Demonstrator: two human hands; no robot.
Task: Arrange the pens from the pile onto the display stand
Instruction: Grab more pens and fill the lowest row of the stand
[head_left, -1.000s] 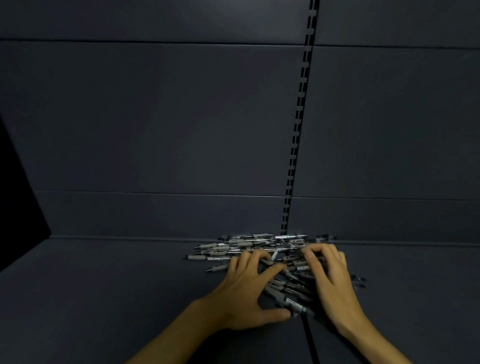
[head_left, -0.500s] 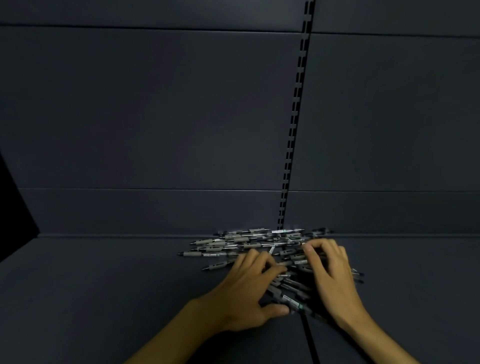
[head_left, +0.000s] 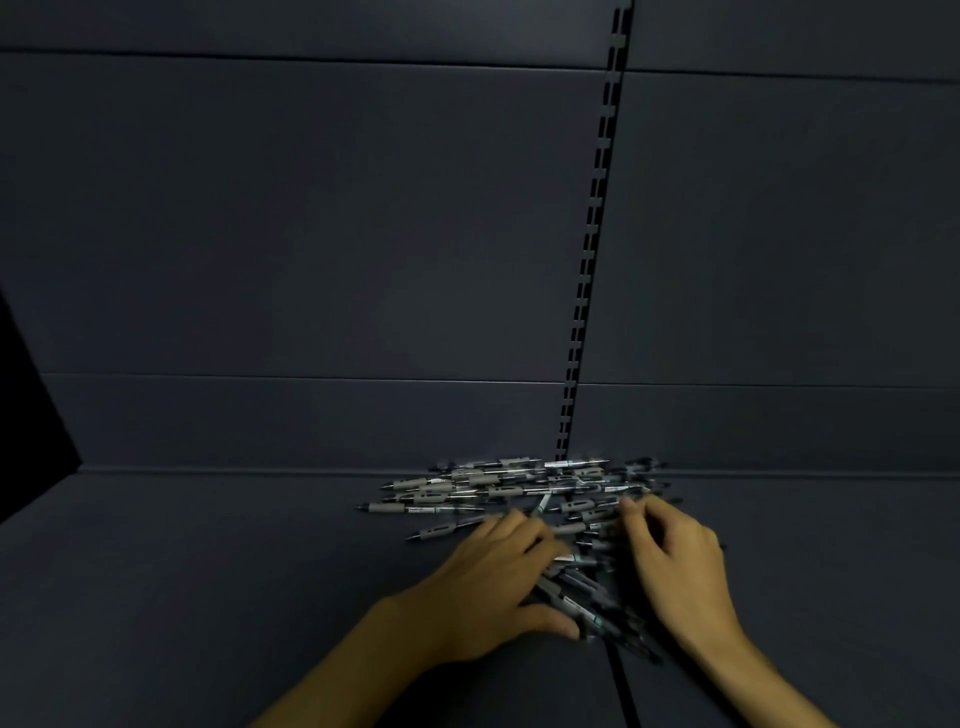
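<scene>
A pile of pens (head_left: 519, 493) lies at lower centre of the frame on a dark shelf (head_left: 208, 571), against the back panel (head_left: 311, 234) below a slotted upright (head_left: 592, 260). The left hand (head_left: 488, 582) rests on the pile's near edge, fingers extended and loose, thumb beside the pens. The right hand (head_left: 675, 561) curls its fingertips among the pens; whether it grasps 1 I cannot tell

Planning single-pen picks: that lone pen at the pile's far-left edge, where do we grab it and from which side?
Pinch the grey grip sleeve of the far-left pen, coming straight down from above with fingers across its barrel. It lies flat and roughly sideways on the shelf, its left end clear of the pile, so approach from that open left side. Both the left hand and right hand are busy nearer in the pile.
</scene>
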